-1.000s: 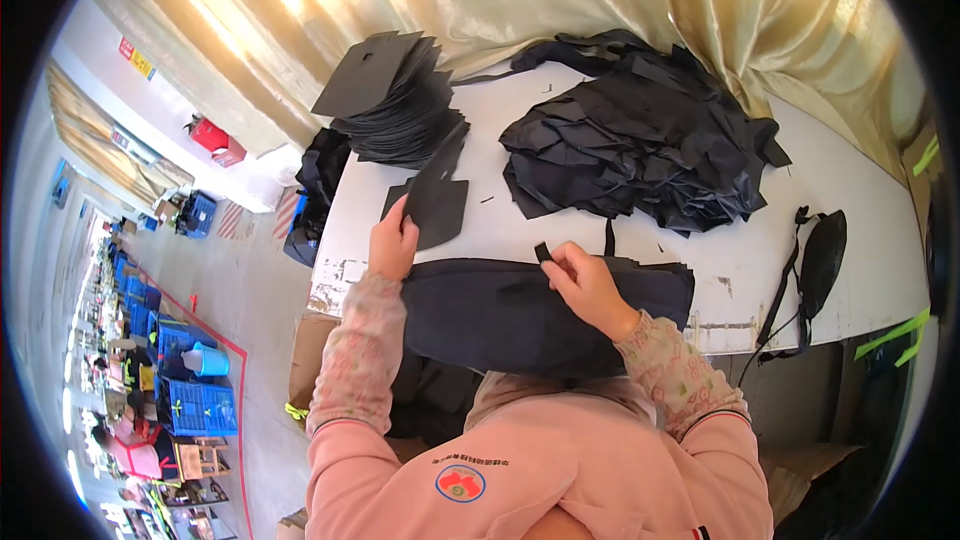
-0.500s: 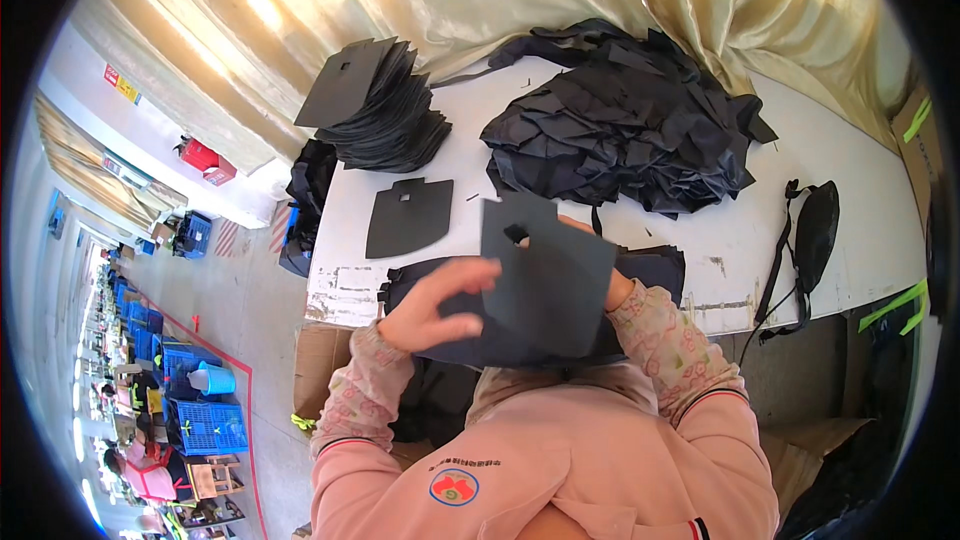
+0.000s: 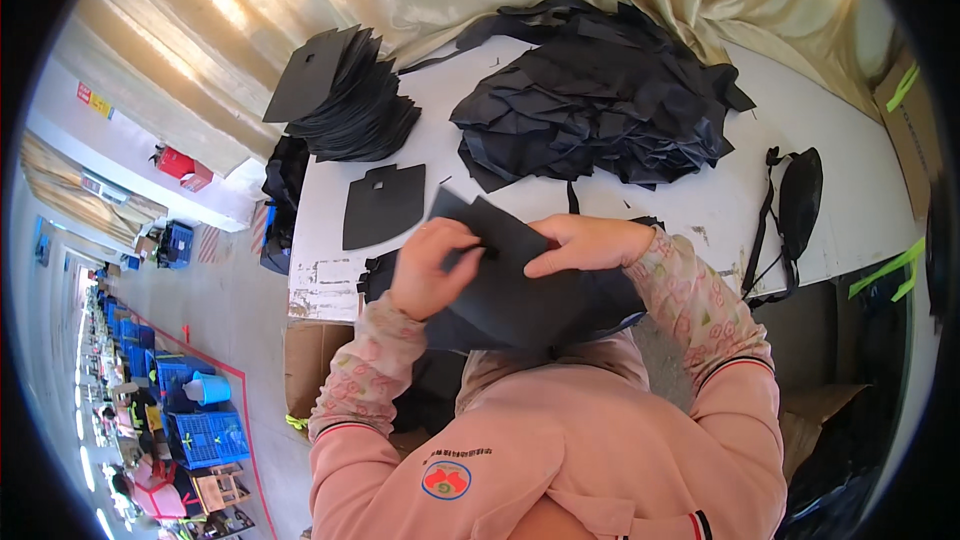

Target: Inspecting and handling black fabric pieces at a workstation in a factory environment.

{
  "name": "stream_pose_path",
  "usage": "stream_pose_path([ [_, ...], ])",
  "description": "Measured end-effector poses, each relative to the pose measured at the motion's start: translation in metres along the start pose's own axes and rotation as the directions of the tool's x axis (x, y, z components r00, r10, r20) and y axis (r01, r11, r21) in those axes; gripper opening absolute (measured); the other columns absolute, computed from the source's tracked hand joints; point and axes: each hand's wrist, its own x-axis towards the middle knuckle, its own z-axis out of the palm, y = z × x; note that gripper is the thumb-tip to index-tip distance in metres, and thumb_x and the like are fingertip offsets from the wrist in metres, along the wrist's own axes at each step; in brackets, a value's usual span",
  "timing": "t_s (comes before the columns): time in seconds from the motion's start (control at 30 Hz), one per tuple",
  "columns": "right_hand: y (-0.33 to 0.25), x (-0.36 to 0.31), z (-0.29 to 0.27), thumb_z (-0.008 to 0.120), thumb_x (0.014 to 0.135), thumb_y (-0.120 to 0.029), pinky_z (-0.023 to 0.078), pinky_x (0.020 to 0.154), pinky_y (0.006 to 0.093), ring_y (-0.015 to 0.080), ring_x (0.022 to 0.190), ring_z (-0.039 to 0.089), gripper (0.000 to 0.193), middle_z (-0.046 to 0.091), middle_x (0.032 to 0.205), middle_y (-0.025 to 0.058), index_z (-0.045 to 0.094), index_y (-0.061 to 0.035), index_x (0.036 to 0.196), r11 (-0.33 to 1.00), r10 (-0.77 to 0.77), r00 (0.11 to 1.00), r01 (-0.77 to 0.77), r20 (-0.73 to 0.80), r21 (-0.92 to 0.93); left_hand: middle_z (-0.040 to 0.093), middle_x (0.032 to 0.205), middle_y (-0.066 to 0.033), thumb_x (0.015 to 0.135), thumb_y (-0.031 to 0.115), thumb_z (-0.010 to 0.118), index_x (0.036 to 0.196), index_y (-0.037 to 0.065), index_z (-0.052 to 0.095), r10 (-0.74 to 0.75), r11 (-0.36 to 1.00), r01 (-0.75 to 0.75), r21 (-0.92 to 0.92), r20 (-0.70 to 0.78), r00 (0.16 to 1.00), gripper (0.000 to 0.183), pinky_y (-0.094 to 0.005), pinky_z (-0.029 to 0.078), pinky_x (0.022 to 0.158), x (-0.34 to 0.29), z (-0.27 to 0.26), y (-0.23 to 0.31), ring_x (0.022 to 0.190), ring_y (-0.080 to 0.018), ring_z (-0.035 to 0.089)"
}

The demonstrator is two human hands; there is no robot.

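A dark flat panel point(image 3: 530, 270) with a small cut-out tilts in front of my body, over the table's near edge. My right hand point(image 3: 592, 243) is closed on its upper right edge, thumb across the face. On the upper left, my left hand point(image 3: 432, 267) has its fingers curled in a pinch at the panel by the cut-out, slightly blurred. Under the panel lies a black fabric piece point(image 3: 452, 328), partly hidden by it. A similar panel point(image 3: 385, 208) rests flat on the table, just beyond my left hand.
The white table point(image 3: 310, 270) carries a tall stack of dark panels point(image 3: 360, 115) at the back left and a heap of black fabric pieces point(image 3: 600, 105) at the back centre. A black pouch with a strap point(image 3: 800, 205) lies at right. Cardboard boxes point(image 3: 318, 365) stand below.
My left hand, open beside the panel before, has closed in at its cut-out. My right hand has come from behind to grip the upper right edge. The panel has tilted.
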Motion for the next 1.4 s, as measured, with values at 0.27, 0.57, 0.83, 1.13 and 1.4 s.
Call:
stream_pose_path([
  [0.27,0.068,-0.035,-0.063,0.069,0.084,-0.007,0.048,0.080,0.0284,0.0118,0.089,0.059,0.041,0.067,0.098,0.0078,0.056,0.0003,0.122,0.982,0.142,0.947,-0.171,-0.290,-0.075,0.057,0.084,-0.0050,0.086,0.004,0.055,0.091,0.002,0.057,-0.666,0.554,0.330,-0.764,-0.169,0.727,0.005,-0.0282,0.046,0.071,-0.064,-0.102,-0.047,0.073,-0.0162,0.057],
  [0.57,0.107,-0.068,-0.065,0.077,0.075,-0.020,0.049,0.074,0.0356,0.0243,0.082,0.062,0.045,0.065,0.088,0.0125,0.058,-0.0051,0.113,0.847,0.017,0.862,-0.282,-0.507,-0.451,0.064,0.093,-0.0101,0.085,0.017,0.066,0.095,0.003,0.061,-0.868,0.474,0.879,-0.046,-0.191,0.458,0.018,-0.0330,0.049,0.080,-0.193,-0.134,-0.162,0.088,-0.0218,0.062],
  [0.83,0.058,-0.066,-0.026,0.078,0.073,-0.022,0.049,0.073,0.0363,0.0282,0.083,0.064,0.049,0.065,0.085,0.0115,0.057,-0.0096,0.116,0.728,-0.119,0.850,-0.277,-0.513,-0.627,0.064,0.116,-0.0135,0.084,0.028,0.074,0.114,0.005,0.064,-0.187,0.922,0.297,-0.249,0.387,0.903,0.040,-0.0363,0.042,0.098,0.005,0.050,-0.066,0.117,-0.0275,0.054],
  [1.13,0.045,-0.065,-0.001,0.080,0.072,-0.024,0.045,0.075,0.0379,0.0295,0.078,0.064,0.048,0.067,0.082,0.0098,0.058,-0.0138,0.114,0.568,-0.330,0.789,-0.272,-0.518,-0.777,0.065,0.107,-0.0011,0.080,0.007,0.074,0.122,0.002,0.059,0.073,0.648,0.669,-0.364,0.904,0.422,0.045,-0.0259,0.045,0.091,0.058,0.129,-0.065,0.098,-0.0091,0.057],
  [1.4,0.051,-0.060,0.015,0.076,0.073,-0.018,0.037,0.075,0.0368,0.0241,0.079,0.064,0.045,0.067,0.088,0.0069,0.056,-0.0097,0.112,0.427,-0.401,0.733,-0.381,-0.549,-0.820,0.063,0.114,-0.0019,0.079,0.000,0.071,0.129,0.001,0.055,0.006,0.597,0.739,-0.311,0.924,0.383,0.053,-0.0273,0.043,0.096,0.059,0.128,-0.061,0.105,-0.0102,0.056],
])
